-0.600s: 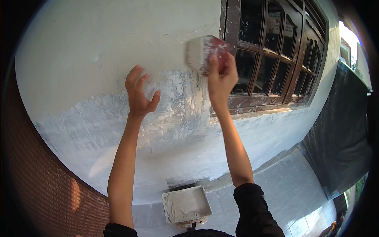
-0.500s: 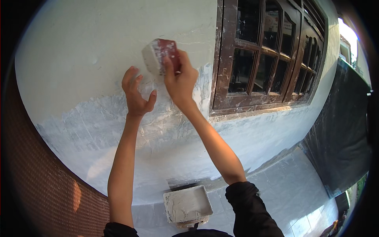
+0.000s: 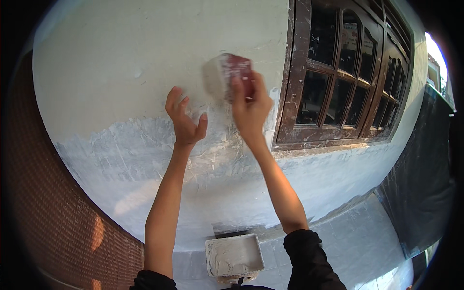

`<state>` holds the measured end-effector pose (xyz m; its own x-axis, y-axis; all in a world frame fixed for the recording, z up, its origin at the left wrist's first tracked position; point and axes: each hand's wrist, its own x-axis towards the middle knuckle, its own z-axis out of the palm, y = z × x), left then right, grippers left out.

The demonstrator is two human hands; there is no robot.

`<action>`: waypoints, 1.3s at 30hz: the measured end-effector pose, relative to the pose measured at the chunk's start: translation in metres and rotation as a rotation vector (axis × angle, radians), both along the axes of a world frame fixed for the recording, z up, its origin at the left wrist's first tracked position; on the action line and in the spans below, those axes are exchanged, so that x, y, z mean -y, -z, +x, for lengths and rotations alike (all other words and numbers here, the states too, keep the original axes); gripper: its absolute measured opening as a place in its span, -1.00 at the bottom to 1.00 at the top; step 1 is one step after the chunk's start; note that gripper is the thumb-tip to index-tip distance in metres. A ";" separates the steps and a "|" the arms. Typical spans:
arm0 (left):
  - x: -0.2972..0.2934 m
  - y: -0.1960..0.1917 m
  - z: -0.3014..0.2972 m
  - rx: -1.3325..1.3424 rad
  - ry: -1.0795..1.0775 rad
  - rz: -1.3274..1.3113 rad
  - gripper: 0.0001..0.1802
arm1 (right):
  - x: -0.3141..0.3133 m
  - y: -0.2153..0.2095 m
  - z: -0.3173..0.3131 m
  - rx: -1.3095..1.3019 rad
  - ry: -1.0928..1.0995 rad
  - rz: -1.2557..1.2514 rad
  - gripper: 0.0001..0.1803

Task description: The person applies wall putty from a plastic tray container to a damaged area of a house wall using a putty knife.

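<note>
My right hand (image 3: pixel 252 108) grips a dark red putty scraper (image 3: pixel 241 70) smeared with white putty. The scraper is against or very close to the cream wall (image 3: pixel 121 38), left of the window; motion blurs it slightly, so contact cannot be made out for certain. My left hand (image 3: pixel 186 121) is held up in front of the wall, lower and to the left of the scraper. Its fingers are apart and curved, with nothing in them. Rough grey-white putty (image 3: pixel 121 150) covers the lower wall behind both forearms.
A brown wooden window (image 3: pixel 333 82) with glass panes is on the right. Below, near my body, stands a rectangular tray (image 3: pixel 261 263) of pale putty. A brown woven screen (image 3: pixel 63 193) borders the left, a black sheet (image 3: pixel 415 164) the right. Grey tiles (image 3: pixel 348 237) cover the floor.
The whole view has shifted, so the wall and window appear farther right. Against the wall, my right hand with the scraper has moved slightly to the right. My left hand stays open.
</note>
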<state>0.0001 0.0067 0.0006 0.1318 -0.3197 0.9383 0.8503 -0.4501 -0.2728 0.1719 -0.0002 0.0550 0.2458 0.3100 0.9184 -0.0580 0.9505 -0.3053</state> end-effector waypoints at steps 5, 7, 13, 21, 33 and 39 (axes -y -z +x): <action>-0.005 0.002 0.002 0.142 -0.018 0.074 -0.45 | -0.012 0.010 -0.045 0.049 -0.053 0.055 -0.75; -0.001 0.000 0.001 0.118 -0.080 0.058 -0.46 | -0.022 0.007 -0.013 -0.059 0.045 -0.084 -0.72; -0.002 -0.001 0.006 0.109 -0.052 0.076 -0.49 | -0.037 0.011 0.063 -0.392 0.014 -0.133 -0.72; -0.009 0.006 -0.007 0.367 -0.043 0.154 -0.48 | 0.015 0.015 -0.080 0.162 -0.223 0.062 -0.76; 0.002 0.002 -0.001 0.226 0.018 0.131 -0.48 | 0.009 0.010 -0.038 0.055 -0.152 -0.024 -0.77; 0.035 0.012 -0.040 0.050 -0.077 -0.035 -0.50 | -0.028 0.023 0.004 -0.137 0.088 -0.164 -0.72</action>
